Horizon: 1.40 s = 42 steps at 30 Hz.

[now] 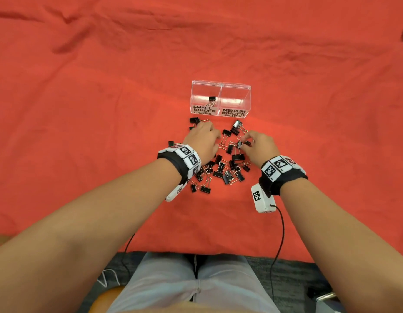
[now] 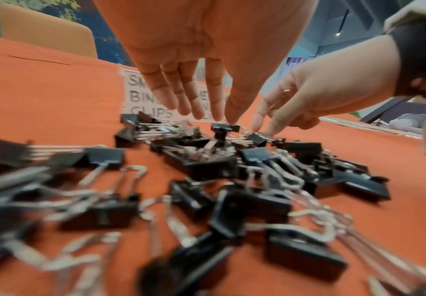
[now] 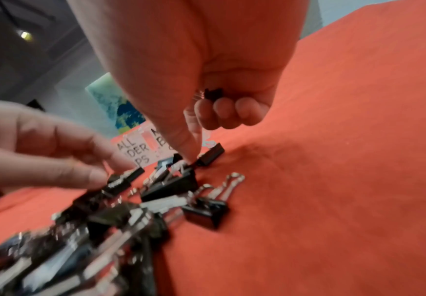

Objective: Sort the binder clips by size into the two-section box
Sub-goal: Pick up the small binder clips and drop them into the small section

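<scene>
- cloth (image 1: 83, 109) is plain orange-red
- clips (image 1: 227, 175) are black with silver wire handles
- box (image 1: 247, 96) is clear, white labels with black lettering
- wristbands (image 1: 187, 158) are black and white checker-ish squares

Nearest binder clips (image 2: 100, 216) blurred; left hand (image 1: 201, 141) hides some.

Worktop (image 1: 83, 86) covered by wrinkled red cloth; dark carpet (image 1: 297, 279) seen at 6 o'clock; ceiling light (image 3: 25, 35) at 10 o'clock.

Left hand (image 2: 206, 50) fingers straight, reaching down over scattered binder clips (image 2: 206, 170).
</scene>
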Each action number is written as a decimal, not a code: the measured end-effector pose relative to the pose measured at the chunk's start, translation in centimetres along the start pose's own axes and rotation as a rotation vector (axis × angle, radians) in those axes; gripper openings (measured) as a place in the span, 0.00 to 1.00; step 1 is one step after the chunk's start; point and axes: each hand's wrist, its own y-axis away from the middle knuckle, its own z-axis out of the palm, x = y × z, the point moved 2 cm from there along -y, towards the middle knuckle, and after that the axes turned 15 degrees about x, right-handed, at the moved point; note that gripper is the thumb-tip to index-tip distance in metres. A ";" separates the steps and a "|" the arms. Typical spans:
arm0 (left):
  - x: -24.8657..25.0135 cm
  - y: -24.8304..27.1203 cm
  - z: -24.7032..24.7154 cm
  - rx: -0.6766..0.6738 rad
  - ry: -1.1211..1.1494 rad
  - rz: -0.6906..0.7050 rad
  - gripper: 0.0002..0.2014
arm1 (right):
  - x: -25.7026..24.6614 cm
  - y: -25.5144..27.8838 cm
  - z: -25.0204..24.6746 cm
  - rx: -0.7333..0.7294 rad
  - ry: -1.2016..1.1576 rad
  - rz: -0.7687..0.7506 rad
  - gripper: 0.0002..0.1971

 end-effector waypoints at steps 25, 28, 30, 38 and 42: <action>-4.9 5.6 -1.3 0.071 0.064 -0.285 0.15 | -13.4 -6.8 -0.2 0.020 -0.027 -0.249 0.14; -5.9 6.1 -1.4 0.039 0.059 -0.269 0.16 | -13.4 -5.3 0.0 0.051 -0.021 -0.299 0.15; -6.0 5.9 -1.3 0.048 0.064 -0.260 0.15 | -12.5 -3.7 0.6 0.001 -0.039 -0.337 0.10; -5.6 5.2 -1.2 0.084 0.061 -0.214 0.12 | -7.5 0.9 3.5 -0.194 0.113 -0.394 0.09; -5.6 4.9 -1.5 0.145 0.051 -0.178 0.11 | -6.5 0.5 2.4 -0.041 0.083 -0.320 0.08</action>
